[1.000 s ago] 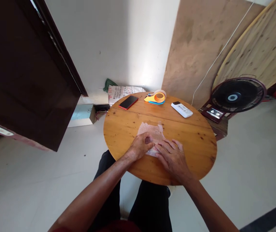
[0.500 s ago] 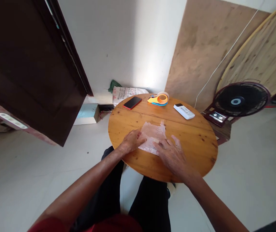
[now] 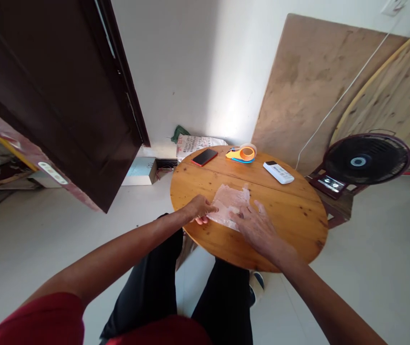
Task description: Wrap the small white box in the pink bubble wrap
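Observation:
A crinkled, see-through sheet of bubble wrap (image 3: 228,196) lies on the round wooden table (image 3: 291,230), near its front edge. My left hand (image 3: 200,208) pinches the near left corner of the sheet between thumb and fingers. On the right side of the wrap, my right hand (image 3: 257,225) rests with its fingers spread, pressing the sheet down. Whether anything lies inside the wrap cannot be made out.
Along the table's far side are a red-edged phone (image 3: 204,157), an orange and blue tape dispenser (image 3: 241,154) and a white device (image 3: 279,172). A black fan (image 3: 366,160) stands right of the table. A dark door (image 3: 57,96) is at the left.
My left hand has gone from lying on the wrap to pinching its near left corner. My right hand stays almost in place. The view has shifted slightly.

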The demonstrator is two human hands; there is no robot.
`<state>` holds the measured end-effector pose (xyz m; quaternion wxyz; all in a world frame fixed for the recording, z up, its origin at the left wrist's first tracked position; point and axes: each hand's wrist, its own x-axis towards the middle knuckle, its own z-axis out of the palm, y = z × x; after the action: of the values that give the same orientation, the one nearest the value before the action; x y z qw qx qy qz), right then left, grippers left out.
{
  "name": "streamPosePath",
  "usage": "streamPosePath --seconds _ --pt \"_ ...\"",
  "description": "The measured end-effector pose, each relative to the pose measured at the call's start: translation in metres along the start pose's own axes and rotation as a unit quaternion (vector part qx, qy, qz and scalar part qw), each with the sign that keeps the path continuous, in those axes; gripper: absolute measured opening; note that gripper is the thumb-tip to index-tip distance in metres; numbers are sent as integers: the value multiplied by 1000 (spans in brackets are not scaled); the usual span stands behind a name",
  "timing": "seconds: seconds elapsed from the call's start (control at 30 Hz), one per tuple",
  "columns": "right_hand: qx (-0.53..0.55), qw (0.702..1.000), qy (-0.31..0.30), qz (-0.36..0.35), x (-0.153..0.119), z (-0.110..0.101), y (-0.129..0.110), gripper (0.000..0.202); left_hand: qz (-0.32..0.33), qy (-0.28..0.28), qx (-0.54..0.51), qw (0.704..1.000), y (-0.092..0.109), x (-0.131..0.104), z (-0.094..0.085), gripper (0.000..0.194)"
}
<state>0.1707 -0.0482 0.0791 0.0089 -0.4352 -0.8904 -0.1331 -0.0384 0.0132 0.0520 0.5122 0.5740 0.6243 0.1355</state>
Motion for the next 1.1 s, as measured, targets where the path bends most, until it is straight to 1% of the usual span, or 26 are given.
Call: streamPosePath --seconds 0.17,0.4,0.57,0.73,0.83,0.93,1.03,1.1 --pt "37 999 -22 -5 1 -4 7 29 -6 0 -70 998 -5 0 5 17" --pt "60 997 -39 -9 3 0 12 31 32 59 -128 990 -4 -3 14 13" --pt "68 996 -49 -25 7 -1 14 33 38 64 -178 981 9 -3 22 8" --pt "55 996 -63 -38 15 -12 11 36 33 39 -229 972 25 -7 30 10" --pt "57 996 -50 -45 15 -10 11 35 31 20 -250 968 29 -7 32 11" --pt "57 997 -24 -43 12 -1 14 36 33 7 -260 965 32 -8 31 11" --pt "73 997 0 -18 9 5 16 33 46 7 -252 967 35 -11 31 11" --pt "88 996 5 0 8 6 16 32 65 17 -237 969 36 -12 32 14"
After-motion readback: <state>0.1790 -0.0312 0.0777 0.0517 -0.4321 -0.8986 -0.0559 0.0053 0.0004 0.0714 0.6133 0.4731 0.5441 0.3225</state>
